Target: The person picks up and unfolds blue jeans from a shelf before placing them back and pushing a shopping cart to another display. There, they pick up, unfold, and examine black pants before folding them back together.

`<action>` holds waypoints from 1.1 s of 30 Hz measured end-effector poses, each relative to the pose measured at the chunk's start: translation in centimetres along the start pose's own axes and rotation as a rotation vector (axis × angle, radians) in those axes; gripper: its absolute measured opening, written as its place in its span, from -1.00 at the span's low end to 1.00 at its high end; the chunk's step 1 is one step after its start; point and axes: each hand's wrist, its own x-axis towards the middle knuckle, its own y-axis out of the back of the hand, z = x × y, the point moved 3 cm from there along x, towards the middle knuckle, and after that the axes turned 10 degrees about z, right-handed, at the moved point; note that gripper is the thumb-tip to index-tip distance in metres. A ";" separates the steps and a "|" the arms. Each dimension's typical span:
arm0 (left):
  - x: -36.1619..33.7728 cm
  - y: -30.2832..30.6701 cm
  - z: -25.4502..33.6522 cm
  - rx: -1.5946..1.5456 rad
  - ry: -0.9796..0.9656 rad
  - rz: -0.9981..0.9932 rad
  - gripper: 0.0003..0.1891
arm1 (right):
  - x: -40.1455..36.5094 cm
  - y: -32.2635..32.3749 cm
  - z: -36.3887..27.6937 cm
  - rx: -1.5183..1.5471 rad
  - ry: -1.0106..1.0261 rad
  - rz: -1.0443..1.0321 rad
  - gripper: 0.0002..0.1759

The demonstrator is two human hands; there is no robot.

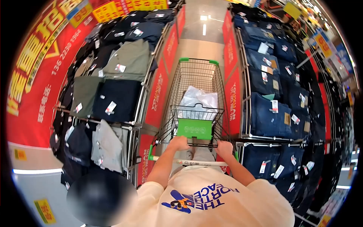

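- One black wire shopping cart [200, 59] stands in the aisle, directly ahead of the person; its long basket has green corner caps at the far end.
- A rectangular green panel [194, 129] with pale printing sits at the near end of the basket.
- A crumpled, translucent white plastic bag [198, 96] lies inside the basket, beyond the panel and well apart from both hands.
- The left hand [179, 143] is curled on the cart's near edge, by the panel's lower left corner.
- The right hand [225, 148] is curled on the same edge, farther right; the hands are apart from each other.
- A pale, round handlebar [202, 163] with green ends crosses under the forearms, nearer the body than either hand.
- Folded olive trousers [130, 60] and dark garments fill the left rack, with red panels along its side.
- Folded blue denim jeans [268, 115] with white tags fill the right rack.
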 end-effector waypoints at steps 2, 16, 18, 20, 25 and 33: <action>0.5 0.0 -0.2 0.002 -0.017 0.035 -0.48 | -0.1 -0.7 0.5 -0.016 -0.010 0.000 -0.66; 7.2 3.7 0.1 0.036 -0.009 -0.028 -0.49 | 6.4 -0.7 3.2 -0.003 -0.046 -0.021 -0.71; 8.2 4.8 0.6 0.005 -0.011 0.003 -0.50 | 8.0 -0.7 4.1 0.002 -0.045 -0.033 -0.71; 9.3 6.4 1.2 0.030 -0.011 -0.007 -0.50 | 9.6 -0.7 5.0 0.011 -0.015 -0.043 -0.71; 14.2 8.9 1.2 0.009 -0.018 -0.050 -0.57 | 14.4 -0.5 7.0 -0.011 -0.062 -0.068 -0.73; 21.1 13.6 2.0 0.037 -0.011 -0.023 -0.53 | 22.2 1.4 9.8 -0.003 -0.095 -0.176 -0.73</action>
